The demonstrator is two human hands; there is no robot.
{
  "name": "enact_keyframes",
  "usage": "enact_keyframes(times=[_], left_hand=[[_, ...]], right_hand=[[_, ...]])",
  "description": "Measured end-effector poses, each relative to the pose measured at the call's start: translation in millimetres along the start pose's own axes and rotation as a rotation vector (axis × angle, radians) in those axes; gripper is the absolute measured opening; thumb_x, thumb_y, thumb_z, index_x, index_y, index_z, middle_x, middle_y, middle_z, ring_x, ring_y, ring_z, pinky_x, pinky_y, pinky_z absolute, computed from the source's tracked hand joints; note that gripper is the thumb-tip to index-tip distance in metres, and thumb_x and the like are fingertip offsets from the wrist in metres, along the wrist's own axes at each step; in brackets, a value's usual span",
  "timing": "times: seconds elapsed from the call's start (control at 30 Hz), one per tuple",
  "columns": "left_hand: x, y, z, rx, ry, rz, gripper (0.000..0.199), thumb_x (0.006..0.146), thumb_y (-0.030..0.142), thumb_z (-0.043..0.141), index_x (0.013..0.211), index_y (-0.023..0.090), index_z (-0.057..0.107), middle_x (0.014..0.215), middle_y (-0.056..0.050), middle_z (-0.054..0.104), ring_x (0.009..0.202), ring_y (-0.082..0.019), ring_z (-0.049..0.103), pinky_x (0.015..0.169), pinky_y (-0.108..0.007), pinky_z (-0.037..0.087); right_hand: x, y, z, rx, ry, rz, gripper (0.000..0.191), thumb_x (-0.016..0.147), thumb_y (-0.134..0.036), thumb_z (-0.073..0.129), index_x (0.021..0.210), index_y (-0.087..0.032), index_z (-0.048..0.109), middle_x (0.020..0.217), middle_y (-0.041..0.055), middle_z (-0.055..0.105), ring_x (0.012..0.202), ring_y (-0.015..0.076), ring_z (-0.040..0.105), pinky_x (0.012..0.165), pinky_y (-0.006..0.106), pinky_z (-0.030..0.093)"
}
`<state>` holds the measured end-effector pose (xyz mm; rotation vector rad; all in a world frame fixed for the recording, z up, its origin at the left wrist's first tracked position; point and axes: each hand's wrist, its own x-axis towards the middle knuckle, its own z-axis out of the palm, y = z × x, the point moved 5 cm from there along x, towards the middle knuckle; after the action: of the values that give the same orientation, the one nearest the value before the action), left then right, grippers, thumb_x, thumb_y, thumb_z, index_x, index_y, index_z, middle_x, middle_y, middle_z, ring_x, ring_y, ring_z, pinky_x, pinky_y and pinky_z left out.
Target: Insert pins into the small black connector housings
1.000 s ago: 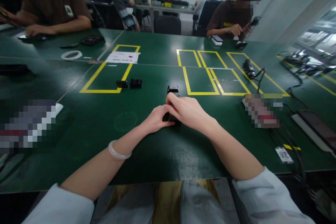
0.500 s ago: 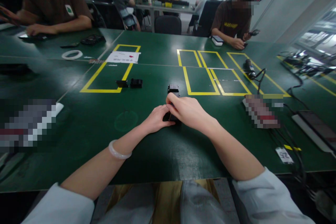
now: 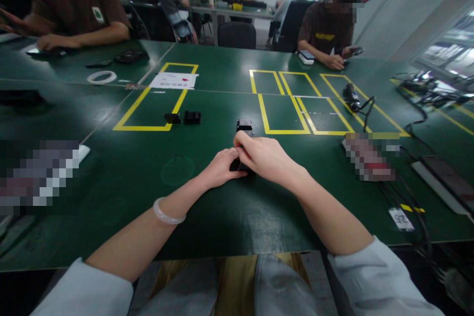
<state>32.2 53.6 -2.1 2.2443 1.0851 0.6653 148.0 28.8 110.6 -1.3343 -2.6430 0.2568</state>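
Note:
A small black part [image 3: 234,164] shows between my hands at the middle of the green table [image 3: 222,217]. My left hand [image 3: 221,168] is closed around its left side, thumb low against it. My right hand [image 3: 264,155] lies over the top with bent fingers pressed together, and it covers most of the part. What exactly the right fingertips pinch is hidden. Just beyond my right knuckles stands a black block-like piece [image 3: 244,125]; whether it joins the part in my hands I cannot tell. Farther left are two small black pieces, a tilted one [image 3: 173,118] and a boxy one [image 3: 192,117].
Yellow tape outlines [image 3: 289,132] mark the table. A paper sheet [image 3: 174,80] and a white tape roll [image 3: 101,77] lie at the back left. A black corded device [image 3: 351,98], phone-like slabs [image 3: 442,182] and cables [image 3: 418,108] are on the right. Co-workers sit across the table.
My hands and the black part stay in nearly the same place. At the back right, a co-worker's raised hand has shifted slightly.

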Motion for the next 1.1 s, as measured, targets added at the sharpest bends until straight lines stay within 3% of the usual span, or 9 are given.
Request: enact_keyframes(times=[0.17,0.37,0.57,0.77,0.97,1.1], left_hand=[[-0.4,-1.2,1.4,0.004,-0.029,0.003,0.041,0.082,0.041,0.072,0.116,0.020,0.062,0.122,-0.009,0.066,0.115,-0.033,0.060,0.100,-0.048,0.046],[-0.3,-2.5,0.9,0.021,-0.003,-0.008,0.054,0.080,0.044,0.074,0.125,0.019,0.058,0.129,-0.012,0.062,0.121,-0.035,0.056,0.103,-0.051,0.043],[-0.7,-1.9,0.8,-0.007,-0.019,0.000,0.046,0.082,0.042,0.072,0.121,0.020,0.061,0.125,-0.010,0.064,0.119,-0.034,0.058,0.101,-0.050,0.044],[0.3,-0.5,0.4,0.007,-0.014,-0.004,0.046,0.080,0.041,0.073,0.118,0.018,0.061,0.127,-0.012,0.063,0.118,-0.033,0.058,0.101,-0.050,0.045],[-0.1,0.1,1.2,0.009,-0.028,0.002,0.041,0.081,0.039,0.073,0.115,0.020,0.063,0.124,-0.009,0.065,0.118,-0.033,0.058,0.102,-0.049,0.044],[0.1,0.3,0.1,0.002,-0.008,-0.002,0.048,0.080,0.040,0.074,0.121,0.020,0.060,0.126,-0.010,0.064,0.119,-0.033,0.058,0.102,-0.049,0.044]], right_hand=[[-0.8,1.3,0.9,0.006,0.015,-0.012,0.021,0.101,-0.033,0.038,0.108,-0.020,0.053,0.090,0.0034,0.071,0.074,0.0155,0.062,0.060,0.027,0.028],[0.1,1.0,0.4,0.007,0.010,-0.002,0.020,0.100,-0.028,0.037,0.108,-0.020,0.053,0.089,0.0029,0.070,0.073,0.0151,0.061,0.060,0.027,0.027],[1.1,2.7,1.6,0.014,0.022,-0.010,0.024,0.101,-0.037,0.038,0.107,-0.020,0.054,0.087,0.0027,0.070,0.073,0.0155,0.061,0.060,0.026,0.027],[1.1,5.0,1.2,0.016,0.019,0.001,0.021,0.100,-0.029,0.038,0.110,-0.019,0.054,0.087,0.0030,0.069,0.070,0.0148,0.059,0.060,0.026,0.028],[2.2,5.7,1.9,0.037,0.018,0.001,0.022,0.100,-0.036,0.041,0.107,-0.020,0.055,0.086,0.0028,0.069,0.072,0.0151,0.059,0.061,0.025,0.028],[1.8,5.3,1.8,0.028,0.019,0.001,0.020,0.100,-0.030,0.039,0.109,-0.020,0.054,0.087,0.0032,0.069,0.071,0.0147,0.058,0.061,0.026,0.028]])
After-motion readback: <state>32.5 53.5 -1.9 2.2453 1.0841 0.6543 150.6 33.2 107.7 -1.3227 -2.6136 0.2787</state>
